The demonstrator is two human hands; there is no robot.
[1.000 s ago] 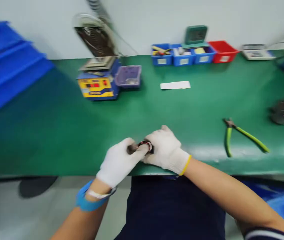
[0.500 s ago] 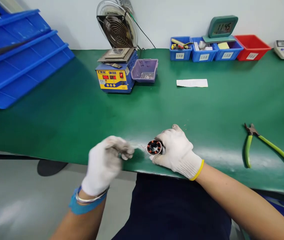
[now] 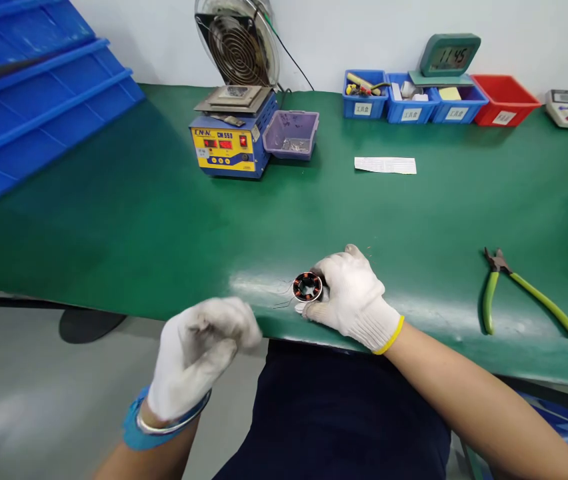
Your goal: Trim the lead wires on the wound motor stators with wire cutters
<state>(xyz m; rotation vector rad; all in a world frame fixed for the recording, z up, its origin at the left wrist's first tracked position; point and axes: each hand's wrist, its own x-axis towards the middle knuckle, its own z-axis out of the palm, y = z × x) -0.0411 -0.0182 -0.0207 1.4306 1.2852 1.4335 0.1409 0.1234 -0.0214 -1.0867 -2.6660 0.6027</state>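
A round ring-shaped part with copper windings (image 3: 307, 287) rests near the front edge of the green table (image 3: 244, 233), thin wires sticking out on its left. My right hand (image 3: 351, 297), in a white glove, grips it between thumb and fingers. To the left, at the table's front edge, my gloved left hand (image 3: 199, 357) is raised with curled fingers, apart from the part and its wires. Its fingertips are blurred, so whether anything is between them cannot be made out. Green-handled pliers (image 3: 499, 263) lie to the right with handles spread.
A yellow and blue device (image 3: 229, 150) stands at the back beside a purple tray (image 3: 291, 137) and a fan (image 3: 238, 50). Blue bins (image 3: 411, 113), a red bin (image 3: 504, 100), a clock (image 3: 450, 55) and a paper strip (image 3: 385, 165) are farther right. Blue crates (image 3: 39, 100) lean at left.
My left hand has moved down and left, away from the wound part, and has turned. My right hand still holds the part. The whole view has shifted slightly.
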